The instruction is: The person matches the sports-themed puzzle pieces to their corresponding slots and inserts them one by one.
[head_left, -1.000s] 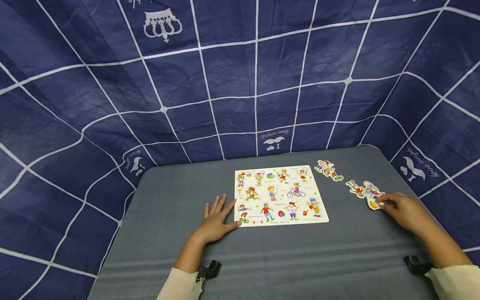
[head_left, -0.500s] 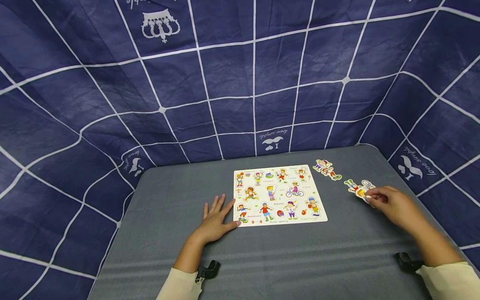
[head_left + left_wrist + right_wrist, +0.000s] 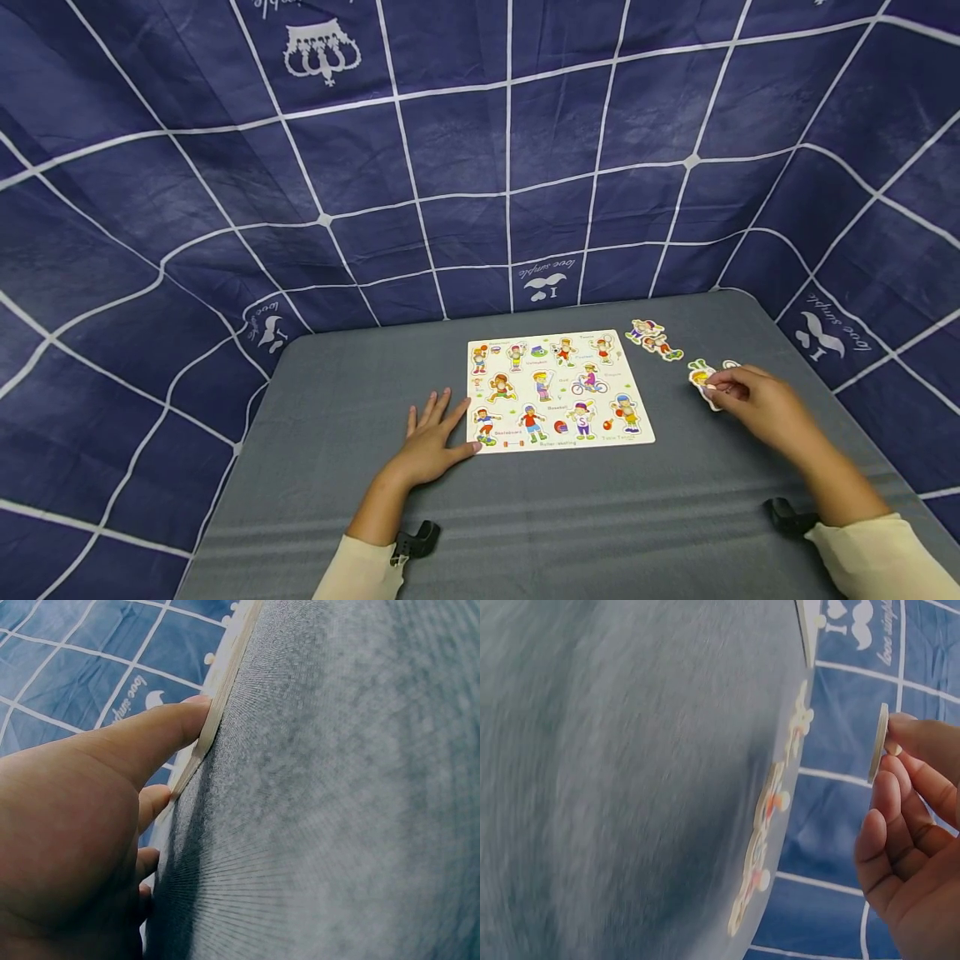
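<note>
My right hand (image 3: 768, 410) pinches a flat wooden puzzle piece (image 3: 879, 746) by its small knob between thumb and fingertips. The right wrist view shows that piece raised off the table. Below it in the head view are a piece with green feet (image 3: 699, 365) and another piece (image 3: 731, 364), both partly hidden. My left hand (image 3: 426, 448) lies with fingers spread at the left edge of the puzzle board (image 3: 627, 388). Its thumb and index fingertips touch the board's edge. Cartoon figures of children at sports cover this cream board.
Two more loose pieces, one with a purple figure (image 3: 642, 331) and one with a red figure (image 3: 663, 347), lie beyond the board's right corner. A grey cloth covers the table (image 3: 360, 375). Blue gridded curtains (image 3: 465, 150) enclose its back and sides.
My right hand has moved left with the pinched piece, from the right end of the loose pieces to over the green-footed one. The left hand and board stay in place.
</note>
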